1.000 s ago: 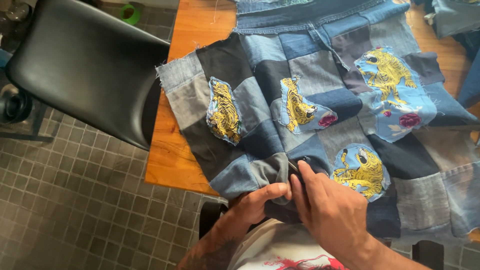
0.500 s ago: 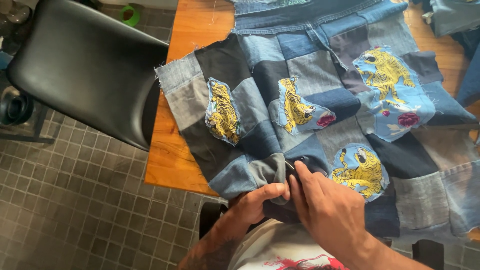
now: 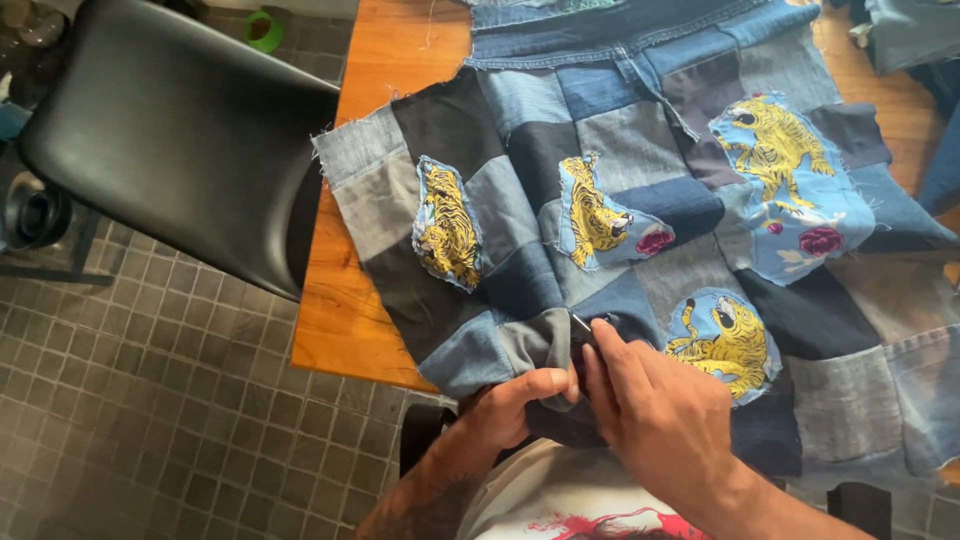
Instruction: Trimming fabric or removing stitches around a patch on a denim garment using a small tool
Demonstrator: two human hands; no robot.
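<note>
A patchwork denim garment (image 3: 620,190) of blue, grey and black squares, with several yellow tiger patches, lies spread over a wooden table (image 3: 345,310). At its near edge my left hand (image 3: 510,405) pinches a folded grey-blue piece of the fabric. My right hand (image 3: 660,415) presses against the same fold from the right, fingers closed over the dark cloth. A small dark object shows between the fingers; I cannot tell what it is.
A black padded chair (image 3: 170,130) stands left of the table over a grey tiled floor (image 3: 130,420). A green ring-shaped thing (image 3: 263,28) lies on the floor behind it. More denim pieces (image 3: 915,40) are heaped at the far right.
Both hands stay at the garment's near edge. The fingers have shifted slightly on the fold, bunching the grey-blue piece a little more.
</note>
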